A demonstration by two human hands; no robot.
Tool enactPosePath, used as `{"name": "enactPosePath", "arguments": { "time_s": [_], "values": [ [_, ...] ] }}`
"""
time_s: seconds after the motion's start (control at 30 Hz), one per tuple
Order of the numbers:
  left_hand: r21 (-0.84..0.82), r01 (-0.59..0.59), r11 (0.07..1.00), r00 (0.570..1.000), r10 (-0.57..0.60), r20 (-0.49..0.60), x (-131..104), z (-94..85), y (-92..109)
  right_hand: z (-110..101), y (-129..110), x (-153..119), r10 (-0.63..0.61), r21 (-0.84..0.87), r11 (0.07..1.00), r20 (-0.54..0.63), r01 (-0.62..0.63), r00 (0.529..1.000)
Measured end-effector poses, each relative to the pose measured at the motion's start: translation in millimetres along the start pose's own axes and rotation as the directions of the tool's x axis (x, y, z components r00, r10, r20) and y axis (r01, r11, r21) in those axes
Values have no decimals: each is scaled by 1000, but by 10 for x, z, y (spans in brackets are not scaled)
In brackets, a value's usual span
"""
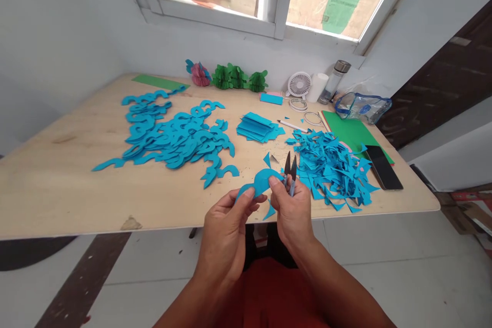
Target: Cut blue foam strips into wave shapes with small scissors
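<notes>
Both hands hold a curved blue paper cutout [263, 180] above the table's front edge. My left hand [228, 220] pinches its left end between thumb and fingers. The thumb of my right hand [294, 210] presses on its right end. Small scissors [291, 171] are also gripped in my right hand, their dark blades pointing away and slightly apart. Just beyond the hands lie small blue offcuts [267, 160]. A big heap of pointed blue scraps [332, 169] is to the right of my right hand. Wavy blue cutouts [180, 136] lie piled to the left.
A stack of blue paper pieces [257, 127] sits mid-table, near a white pen [292, 126]. Along the wall stand green paper figures [230, 77], a small fan [299, 84] and a bottle [335, 82]. A phone [383, 166] lies right, beside a clear pouch [363, 106].
</notes>
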State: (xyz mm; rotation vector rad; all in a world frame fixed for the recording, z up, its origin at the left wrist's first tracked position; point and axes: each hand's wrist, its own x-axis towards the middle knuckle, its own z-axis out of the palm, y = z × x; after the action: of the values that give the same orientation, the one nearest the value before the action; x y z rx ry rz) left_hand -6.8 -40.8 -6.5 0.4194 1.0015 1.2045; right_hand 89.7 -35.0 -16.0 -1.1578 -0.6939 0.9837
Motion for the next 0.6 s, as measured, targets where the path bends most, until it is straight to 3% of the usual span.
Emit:
{"name": "enactPosePath", "arguments": {
  "time_s": [0.27, 0.37, 0.47, 0.6],
  "values": [
    [105, 31, 994, 998, -36, 46, -62, -119, 36, -78, -13, 10, -35, -51, 998, 11, 36, 999],
    [201, -35, 979, 999, 32, 22, -4, -186, 153, -97, -53, 20, -29, -101, 994, 60, 35, 998],
    [342, -144, 929, 985, 102, 136, 93, -214, 296, -112, -114, 26, -23, -187, 981, 136, 48, 991],
    [452, -191, 871, 965, 82, 249, 180, -207, 394, -131, -198, 39, -36, -287, 952, 225, 101, 974]
  ]
}}
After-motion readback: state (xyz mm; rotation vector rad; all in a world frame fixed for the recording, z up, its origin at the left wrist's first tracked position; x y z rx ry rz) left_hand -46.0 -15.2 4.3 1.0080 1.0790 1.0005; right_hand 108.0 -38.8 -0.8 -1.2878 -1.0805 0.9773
